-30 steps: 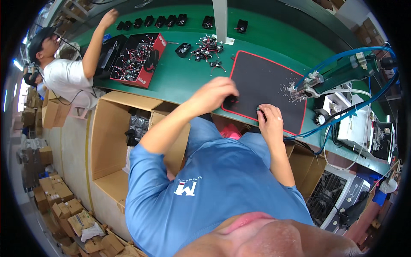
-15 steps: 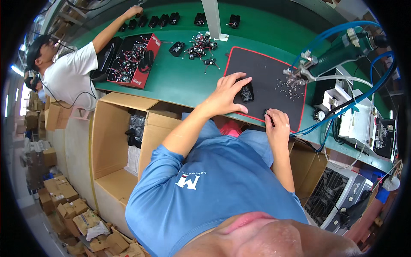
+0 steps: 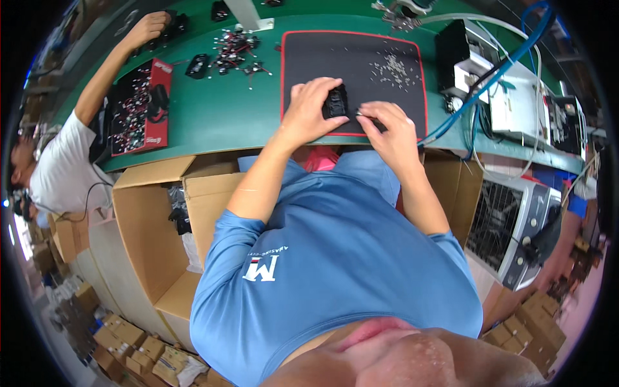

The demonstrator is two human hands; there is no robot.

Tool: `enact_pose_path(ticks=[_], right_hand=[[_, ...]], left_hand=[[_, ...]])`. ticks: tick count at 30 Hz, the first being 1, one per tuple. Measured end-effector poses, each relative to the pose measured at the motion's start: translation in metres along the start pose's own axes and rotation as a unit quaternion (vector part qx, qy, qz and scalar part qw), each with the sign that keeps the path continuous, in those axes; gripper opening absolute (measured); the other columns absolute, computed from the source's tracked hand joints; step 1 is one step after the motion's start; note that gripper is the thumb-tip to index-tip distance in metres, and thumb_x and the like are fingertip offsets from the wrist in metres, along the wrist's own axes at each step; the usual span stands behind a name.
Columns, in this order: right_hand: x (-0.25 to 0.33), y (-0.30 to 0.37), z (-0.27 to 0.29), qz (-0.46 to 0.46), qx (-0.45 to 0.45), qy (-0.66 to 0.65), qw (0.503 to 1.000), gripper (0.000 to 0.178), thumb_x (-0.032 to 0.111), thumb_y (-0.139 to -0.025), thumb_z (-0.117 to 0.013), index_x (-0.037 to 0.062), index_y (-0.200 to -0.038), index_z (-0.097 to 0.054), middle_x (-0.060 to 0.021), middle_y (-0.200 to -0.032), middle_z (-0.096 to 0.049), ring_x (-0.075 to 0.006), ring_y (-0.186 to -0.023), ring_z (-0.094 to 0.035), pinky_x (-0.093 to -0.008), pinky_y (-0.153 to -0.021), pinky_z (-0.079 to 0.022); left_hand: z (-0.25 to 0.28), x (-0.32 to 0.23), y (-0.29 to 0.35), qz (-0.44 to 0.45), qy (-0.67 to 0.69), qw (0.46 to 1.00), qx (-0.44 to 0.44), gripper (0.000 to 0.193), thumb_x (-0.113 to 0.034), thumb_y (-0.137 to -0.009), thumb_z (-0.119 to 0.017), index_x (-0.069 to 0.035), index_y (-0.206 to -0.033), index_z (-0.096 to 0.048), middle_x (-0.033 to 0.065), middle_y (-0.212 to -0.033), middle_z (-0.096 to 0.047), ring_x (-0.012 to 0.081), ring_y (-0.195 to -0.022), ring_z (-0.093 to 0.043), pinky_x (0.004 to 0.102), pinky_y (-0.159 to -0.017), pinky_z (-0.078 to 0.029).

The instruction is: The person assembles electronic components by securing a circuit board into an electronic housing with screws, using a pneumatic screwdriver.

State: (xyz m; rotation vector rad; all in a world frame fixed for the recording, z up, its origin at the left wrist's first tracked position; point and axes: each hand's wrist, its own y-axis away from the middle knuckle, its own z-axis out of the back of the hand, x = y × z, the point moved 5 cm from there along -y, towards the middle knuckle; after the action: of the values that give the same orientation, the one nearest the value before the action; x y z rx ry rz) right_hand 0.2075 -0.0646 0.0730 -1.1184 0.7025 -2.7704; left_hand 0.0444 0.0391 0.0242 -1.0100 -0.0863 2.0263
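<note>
Two bare hands are working at the near edge of a black mat with a red border (image 3: pixel 387 45), which is lying on the green bench (image 3: pixel 219 116). The left hand (image 3: pixel 309 109) is closing its grip around a small black part (image 3: pixel 335 103), holding it down on the mat. The right hand (image 3: pixel 390 129) is touching the part's right side, its fingertips (image 3: pixel 362 113) pinching together on something too small to make out. Farther up the mat, tiny silvery screws (image 3: pixel 390 64) are lying scattered. Beyond, at the far left, a co-worker's hand (image 3: pixel 149 27) is reaching over a red tray (image 3: pixel 138 106) near a heap of small black pieces (image 3: pixel 235 50).
</note>
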Motion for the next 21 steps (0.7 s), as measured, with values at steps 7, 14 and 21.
enact_pose_path(ticks=[7,14,21], right_hand=[[0.012,-0.01,-0.029,0.03,0.002,0.076,0.997,0.014,0.004,-0.079,-0.077,0.0054,-0.093,-0.075,-0.0058,-0.106,-0.072,-0.0278,-0.096,-0.065,-0.039,-0.084,-0.056],[0.014,-0.007,-0.037,0.003,0.012,0.101,0.995,0.013,0.004,-0.078,-0.078,0.0064,-0.09,-0.076,-0.0053,-0.097,-0.067,-0.0278,-0.089,-0.061,-0.0395,-0.079,-0.053],[0.016,-0.011,-0.041,-0.033,0.04,0.139,0.989,0.012,0.005,-0.079,-0.077,0.0062,-0.091,-0.076,-0.006,-0.093,-0.063,-0.0287,-0.091,-0.061,-0.0402,-0.081,-0.053]], left_hand=[[-0.004,-0.002,-0.001,-0.008,0.016,1.0,0.003,0.077,-0.02,-0.069,-0.086,-0.012,-0.14,-0.059,0.0102,-0.133,-0.063,0.0276,-0.125,-0.059,0.0425,-0.102,-0.037],[-0.004,-0.004,0.003,-0.028,-0.005,1.0,-0.008,0.077,-0.022,-0.068,-0.087,-0.013,-0.139,-0.058,0.0063,-0.132,-0.063,0.0255,-0.12,-0.059,0.0417,-0.098,-0.037],[-0.003,-0.007,0.001,-0.031,0.003,0.999,-0.005,0.078,-0.019,-0.066,-0.087,-0.013,-0.139,-0.06,0.007,-0.133,-0.064,0.0257,-0.122,-0.059,0.0412,-0.1,-0.038]])
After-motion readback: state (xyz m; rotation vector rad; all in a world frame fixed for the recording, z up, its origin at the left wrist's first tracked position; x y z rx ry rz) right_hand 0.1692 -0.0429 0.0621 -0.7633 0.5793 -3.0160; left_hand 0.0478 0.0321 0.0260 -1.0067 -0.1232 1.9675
